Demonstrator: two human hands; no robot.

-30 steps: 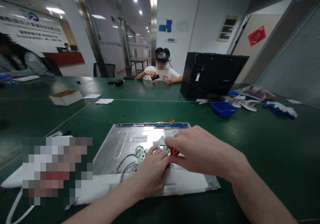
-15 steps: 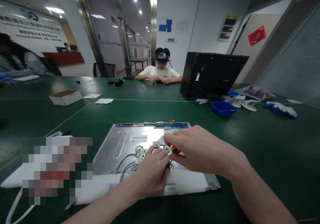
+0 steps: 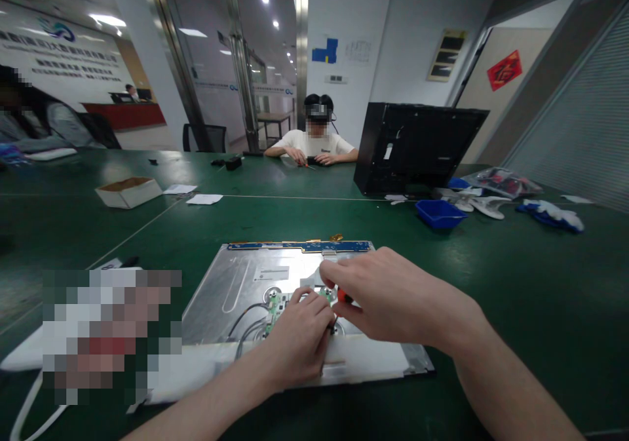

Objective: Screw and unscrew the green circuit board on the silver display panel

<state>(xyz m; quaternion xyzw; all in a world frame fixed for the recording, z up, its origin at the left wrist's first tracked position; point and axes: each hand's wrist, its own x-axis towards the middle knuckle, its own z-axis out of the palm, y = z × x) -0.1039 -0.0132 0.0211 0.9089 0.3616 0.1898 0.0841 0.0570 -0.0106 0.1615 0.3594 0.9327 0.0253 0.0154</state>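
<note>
A silver metal panel lies flat on the green table, with a blue circuit strip along its far edge. Near its middle sits a green circuit board with dark cables running left. My left hand rests over the board's right part, fingers bent and close together; what is under its fingertips is hidden. My right hand is closed around a red-and-black screwdriver, its shaft pointing down beside my left fingers. The tip is hidden.
Beyond the panel stand a black monitor, a blue tray and an open cardboard box. Gloves lie at right. A blurred-out object is at left. Across the table sits a person.
My right hand has shifted very slightly, still around the screwdriver. My left hand stays put. Across the table, the person's hand on the left side has moved a little left.
</note>
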